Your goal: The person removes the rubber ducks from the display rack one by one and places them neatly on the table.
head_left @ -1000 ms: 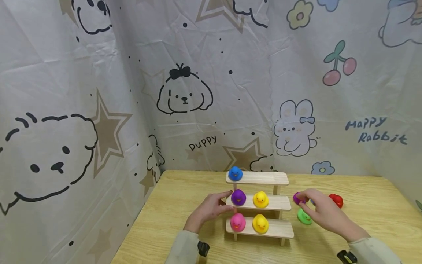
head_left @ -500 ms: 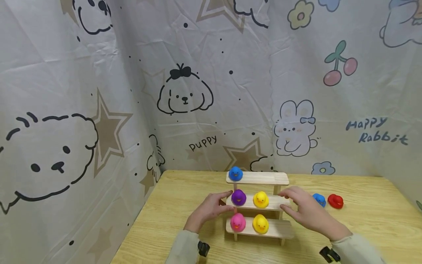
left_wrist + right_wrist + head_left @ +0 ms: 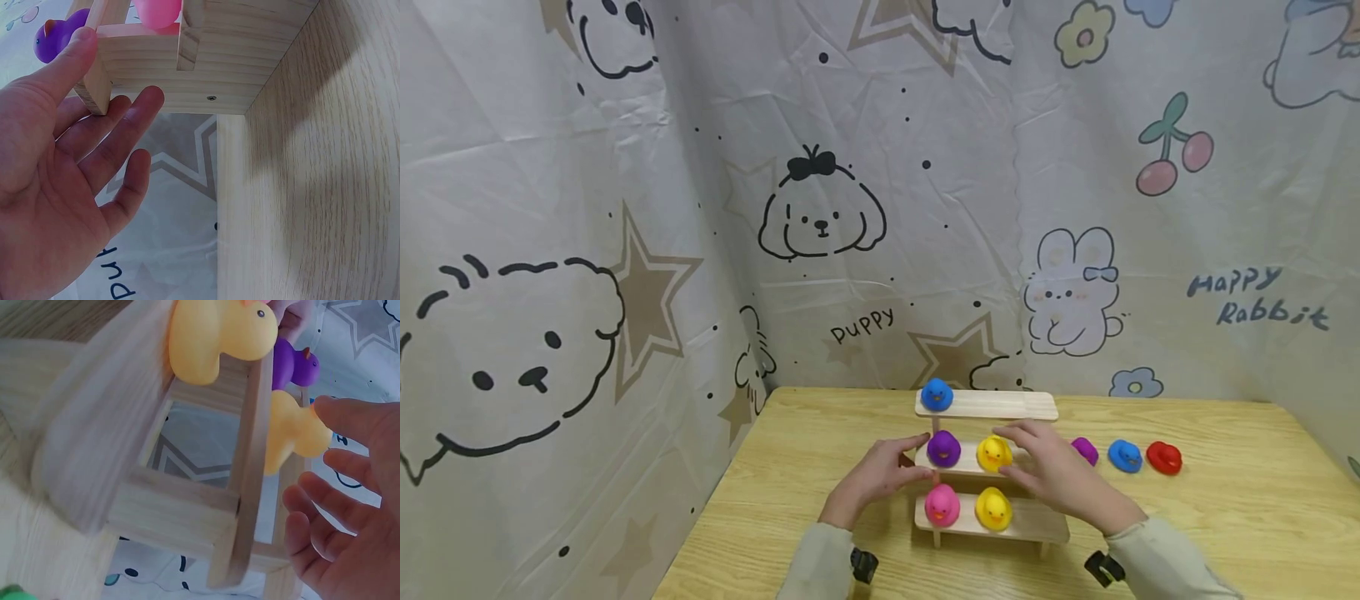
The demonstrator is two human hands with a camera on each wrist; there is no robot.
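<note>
A three-tier wooden display stand holds small rubber ducks. My left hand grips the left end of its middle shelf, thumb on one side and fingertips on the other. On that shelf sit a purple duck and a yellow duck. My right hand reaches in from the right, thumb and fingers spread around this yellow duck; its thumb tip lies at the duck's head, contact unclear. Below are a pink duck and another yellow duck. A blue duck sits on top.
Right of the stand, a magenta duck, a blue duck and a red duck lie on the wooden table. Part of a green thing shows at the right wrist view's corner. A printed curtain hangs behind.
My right hand has moved left from the loose ducks, past the stand's right end, to the yellow duck on the middle shelf. My left hand has stayed on the shelf end.
</note>
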